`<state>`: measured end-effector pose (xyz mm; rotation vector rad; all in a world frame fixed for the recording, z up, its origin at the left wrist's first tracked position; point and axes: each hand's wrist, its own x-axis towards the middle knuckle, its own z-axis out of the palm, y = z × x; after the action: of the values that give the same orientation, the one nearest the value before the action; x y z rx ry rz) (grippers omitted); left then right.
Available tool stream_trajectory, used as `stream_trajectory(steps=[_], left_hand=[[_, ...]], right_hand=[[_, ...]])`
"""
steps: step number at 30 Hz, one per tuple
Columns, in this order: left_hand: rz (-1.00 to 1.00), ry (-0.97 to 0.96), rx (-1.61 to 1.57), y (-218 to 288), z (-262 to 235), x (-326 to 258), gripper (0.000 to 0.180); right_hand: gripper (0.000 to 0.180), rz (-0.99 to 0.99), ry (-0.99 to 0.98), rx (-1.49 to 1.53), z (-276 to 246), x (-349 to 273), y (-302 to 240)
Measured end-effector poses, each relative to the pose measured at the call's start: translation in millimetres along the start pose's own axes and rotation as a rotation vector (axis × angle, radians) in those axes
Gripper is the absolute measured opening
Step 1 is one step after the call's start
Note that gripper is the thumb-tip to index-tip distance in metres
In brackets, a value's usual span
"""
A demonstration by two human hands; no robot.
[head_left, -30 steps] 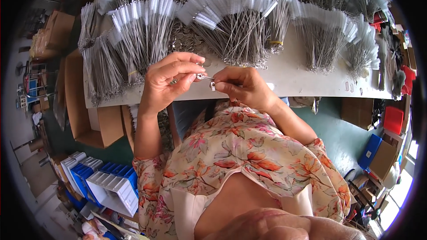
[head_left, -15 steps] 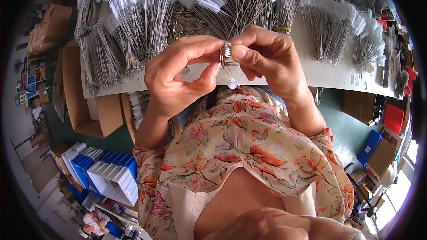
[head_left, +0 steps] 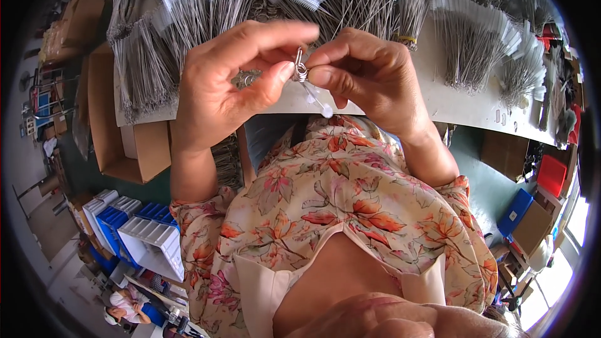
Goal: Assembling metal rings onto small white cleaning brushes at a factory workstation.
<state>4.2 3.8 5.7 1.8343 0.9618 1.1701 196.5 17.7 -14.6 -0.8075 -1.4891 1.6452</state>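
Observation:
Between my hands is a metal split ring [head_left: 300, 70] with looped wire ends on it. Thin wires with small whitish tips [head_left: 326, 111] hang below, partly blurred. My right hand [head_left: 369, 75] is closed, pinching the ring between thumb and forefinger. My left hand [head_left: 235, 78] has its forefinger raised and blurred, apart from the thumb. That thumb's tip is at the ring's left side; whether it touches cannot be made out. Beyond my hands, bundles of wire brushes [head_left: 206, 0] with white bristles and twisted metal stems lie across the white table [head_left: 432, 103].
Loose metal rings [head_left: 247, 79] lie behind my left hand. More brush bundles [head_left: 469, 37] stretch to the right. An open cardboard box [head_left: 147, 156] stands below the table's left side, with blue and white bins [head_left: 150, 238] nearby. Another person [head_left: 131, 305] is at the lower left.
My left forefinger has lifted off the ring, and the left hand has shifted left and opened wider. The ring has moved slightly left and turned, still in my right hand's pinch.

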Motion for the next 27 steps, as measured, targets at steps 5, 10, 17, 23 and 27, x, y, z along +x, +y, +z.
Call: stream_trajectory(steps=[5, 10, 17, 23, 27], left_hand=[[0.081, -0.104, 0.306, -3, -7, -2, 0.009], [-0.406, 0.093, -0.556, -7, 2, -12, 0.015], [-0.253, -0.082, -0.142, 6, -7, -14, 0.015], [-0.535, -0.106, -0.320, 24, -8, -15, 0.014], [0.038, 0.034, 0.367, 22, -3, -17, 0.014]], right_hand=[[0.014, 0.108, -0.082, 0.199, -1, 1, 0], [0.013, 0.093, -0.077, 0.222, -1, 0, 2], [0.012, 0.048, -0.113, 0.220, 0, 0, 1], [0.011, 0.021, -0.116, 0.185, -1, 0, 1], [0.011, -0.035, -0.125, 0.191, 6, -4, -2]])
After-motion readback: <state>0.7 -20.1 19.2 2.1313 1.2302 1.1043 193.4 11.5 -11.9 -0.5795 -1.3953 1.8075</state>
